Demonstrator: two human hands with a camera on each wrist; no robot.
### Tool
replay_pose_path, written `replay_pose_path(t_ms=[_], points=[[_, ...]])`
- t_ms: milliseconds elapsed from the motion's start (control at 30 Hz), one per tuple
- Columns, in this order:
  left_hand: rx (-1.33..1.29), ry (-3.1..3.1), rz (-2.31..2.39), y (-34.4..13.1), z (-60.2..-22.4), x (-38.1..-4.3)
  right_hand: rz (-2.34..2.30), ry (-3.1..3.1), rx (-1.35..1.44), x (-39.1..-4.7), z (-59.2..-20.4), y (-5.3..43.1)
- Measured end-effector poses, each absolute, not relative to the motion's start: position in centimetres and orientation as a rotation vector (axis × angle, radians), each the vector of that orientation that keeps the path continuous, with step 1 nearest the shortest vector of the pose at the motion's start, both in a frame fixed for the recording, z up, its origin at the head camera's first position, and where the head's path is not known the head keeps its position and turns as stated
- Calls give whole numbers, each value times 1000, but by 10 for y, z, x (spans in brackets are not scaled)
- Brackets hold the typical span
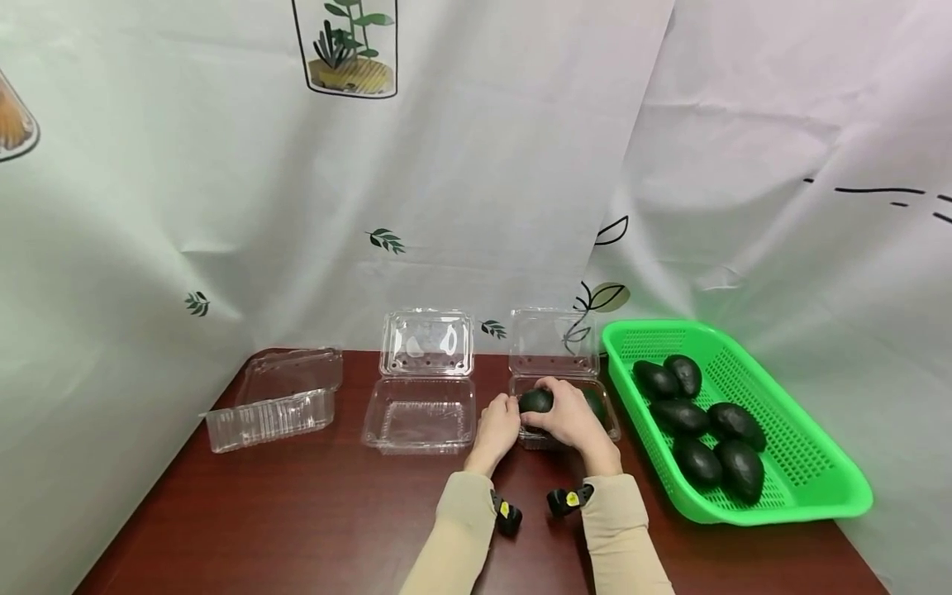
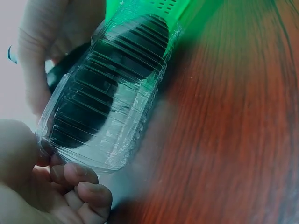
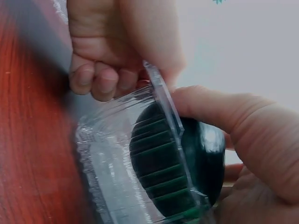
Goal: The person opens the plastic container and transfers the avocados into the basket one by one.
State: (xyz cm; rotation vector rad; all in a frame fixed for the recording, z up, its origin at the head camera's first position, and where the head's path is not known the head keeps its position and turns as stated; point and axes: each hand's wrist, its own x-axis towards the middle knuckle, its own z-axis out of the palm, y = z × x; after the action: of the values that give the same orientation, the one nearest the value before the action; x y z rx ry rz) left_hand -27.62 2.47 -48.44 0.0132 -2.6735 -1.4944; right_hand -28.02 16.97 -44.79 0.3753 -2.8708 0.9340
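Observation:
My right hand point(image 1: 576, 420) grips a dark green avocado point(image 1: 535, 401) from above, inside the right-hand clear clamshell container point(image 3: 110, 154). Curled fingers of my left hand point(image 1: 497, 430) pinch that container's left edge; in the left wrist view the fingertips point(image 2: 88, 189) show below its corner. A second avocado point(image 1: 595, 403) lies in the right part of the same container, partly behind my right hand. Through the ribbed wall both avocados appear, one of them point(image 2: 140, 46) toward the basket. The container's lid point(image 1: 554, 343) stands raised at the back.
A green plastic basket point(image 1: 803, 405) with several avocados point(image 1: 740, 471) stands on the right. Left of the hands is another clamshell container point(image 1: 420, 417) with its lid up. A further clear container point(image 1: 271, 420) lies tilted at the far left. A printed curtain point(image 1: 483, 165) hangs behind the table.

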Motion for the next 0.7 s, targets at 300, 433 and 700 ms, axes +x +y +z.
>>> replay_pose_path(t_ms=[300, 433, 700], points=[[-8, -2663, -1524, 24, -486, -276, 946, -2756, 402, -276, -432, 174], [-16, -2651, -1516, 25, -484, -278, 981, -2666, 417, -276, -420, 179], [1, -2647, -1518, 26, -484, -276, 1041, -2588, 419, -279, -386, 202]])
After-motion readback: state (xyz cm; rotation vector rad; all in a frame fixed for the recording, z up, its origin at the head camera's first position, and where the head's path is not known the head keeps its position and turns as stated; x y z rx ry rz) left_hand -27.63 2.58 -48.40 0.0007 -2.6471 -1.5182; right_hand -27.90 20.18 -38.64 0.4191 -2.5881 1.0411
